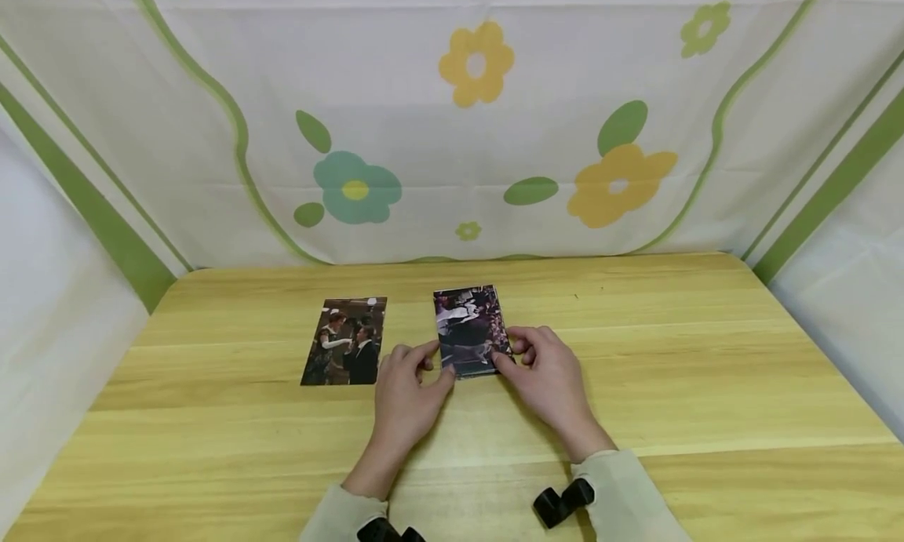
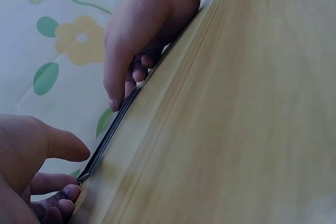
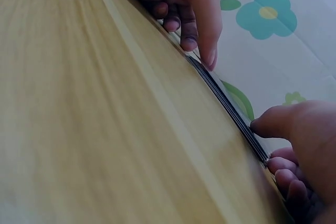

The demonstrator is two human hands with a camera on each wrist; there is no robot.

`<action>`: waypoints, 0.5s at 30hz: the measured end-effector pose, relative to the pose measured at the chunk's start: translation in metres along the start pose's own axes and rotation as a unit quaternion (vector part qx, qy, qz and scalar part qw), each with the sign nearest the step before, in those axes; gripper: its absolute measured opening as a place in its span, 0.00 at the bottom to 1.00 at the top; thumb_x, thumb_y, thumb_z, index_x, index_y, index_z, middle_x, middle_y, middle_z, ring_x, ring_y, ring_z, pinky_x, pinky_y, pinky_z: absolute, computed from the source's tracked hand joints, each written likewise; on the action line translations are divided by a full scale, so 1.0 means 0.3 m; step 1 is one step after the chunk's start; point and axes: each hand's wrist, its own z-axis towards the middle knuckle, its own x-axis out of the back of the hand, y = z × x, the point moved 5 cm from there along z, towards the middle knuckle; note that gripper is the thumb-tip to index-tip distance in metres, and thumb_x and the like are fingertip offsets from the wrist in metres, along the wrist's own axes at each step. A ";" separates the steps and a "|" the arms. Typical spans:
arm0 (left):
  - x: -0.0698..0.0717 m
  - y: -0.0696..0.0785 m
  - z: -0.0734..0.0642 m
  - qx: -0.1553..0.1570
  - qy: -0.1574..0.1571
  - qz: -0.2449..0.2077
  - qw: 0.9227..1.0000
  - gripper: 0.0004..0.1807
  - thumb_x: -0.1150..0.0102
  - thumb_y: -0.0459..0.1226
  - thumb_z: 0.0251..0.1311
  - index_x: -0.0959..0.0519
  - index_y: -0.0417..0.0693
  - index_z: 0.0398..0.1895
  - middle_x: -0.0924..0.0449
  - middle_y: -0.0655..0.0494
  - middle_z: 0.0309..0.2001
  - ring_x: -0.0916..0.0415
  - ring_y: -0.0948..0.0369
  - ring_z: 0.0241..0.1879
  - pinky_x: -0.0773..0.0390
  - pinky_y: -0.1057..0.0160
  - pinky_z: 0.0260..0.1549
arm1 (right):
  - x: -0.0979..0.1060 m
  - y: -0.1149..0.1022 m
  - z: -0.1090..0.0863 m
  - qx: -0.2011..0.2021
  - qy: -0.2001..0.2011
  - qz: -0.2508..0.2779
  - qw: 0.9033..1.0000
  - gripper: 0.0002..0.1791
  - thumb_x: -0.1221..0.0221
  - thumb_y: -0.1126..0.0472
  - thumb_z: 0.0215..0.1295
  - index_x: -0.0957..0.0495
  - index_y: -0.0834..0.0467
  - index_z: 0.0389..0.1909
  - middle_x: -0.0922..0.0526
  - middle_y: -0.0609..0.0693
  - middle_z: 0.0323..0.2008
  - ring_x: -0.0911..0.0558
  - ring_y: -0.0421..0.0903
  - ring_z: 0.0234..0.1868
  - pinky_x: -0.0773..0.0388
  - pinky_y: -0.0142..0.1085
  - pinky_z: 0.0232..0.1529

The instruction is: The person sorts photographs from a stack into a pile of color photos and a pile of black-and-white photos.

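Note:
A small stack of photo cards (image 1: 468,332) lies on the wooden table, its top card showing a figure in white against a dark crowd scene. My left hand (image 1: 406,397) holds its left side, with the thumb at the near left corner and the index finger along the edge. On the opposite side my right hand (image 1: 554,377) grips the near right corner, thumb on top and fingers curled beside the edge. Both wrist views show the stack's layered dark edge (image 3: 228,103) low against the tabletop. Left of the stack lies a single photo card (image 1: 346,342) showing two people.
The light wooden table (image 1: 706,393) runs back to a white cloth backdrop (image 1: 424,134) printed with flowers and green lines. Cloth also hangs at both sides. Black devices (image 1: 563,503) are strapped over the pale sleeves at the wrists.

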 end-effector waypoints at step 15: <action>0.004 0.000 -0.001 -0.001 0.006 -0.021 1.000 0.23 0.28 0.38 0.63 0.13 0.45 0.61 0.20 0.54 0.37 0.36 0.60 0.36 0.37 0.63 0.38 | -0.001 -0.001 -0.010 -0.004 0.007 0.024 1.000 0.23 0.27 0.54 0.66 0.14 0.55 0.61 0.17 0.48 0.41 0.23 0.43 0.39 0.27 0.36 0.44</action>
